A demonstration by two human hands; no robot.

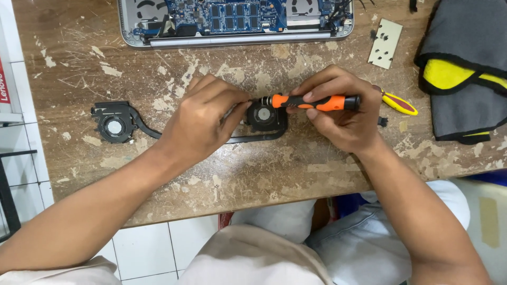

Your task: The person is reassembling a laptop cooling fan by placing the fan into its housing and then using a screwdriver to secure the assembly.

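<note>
Left hand (pixel 203 124) fingers pinch and half hide the fan (pixel 265 117); right hand (pixel 338 108) fingers grip the screwdriver (pixel 311 101), its tip unseen.

Orange-and-black screwdriver (pixel 311 101) lying horizontal, tip over round black cooling fan (pixel 265 117) flat on table

Opened laptop (pixel 235 21) w/ circuit board showing at far edge of scarred wooden bench (pixel 264 169), grey-yellow cloth (pixel 465 68) at right, yellow-red tool (pixel 400 103) beside it, small pale plate (pixel 385 43) nr laptop, white floor tiles (pixel 142 248) below.
</note>
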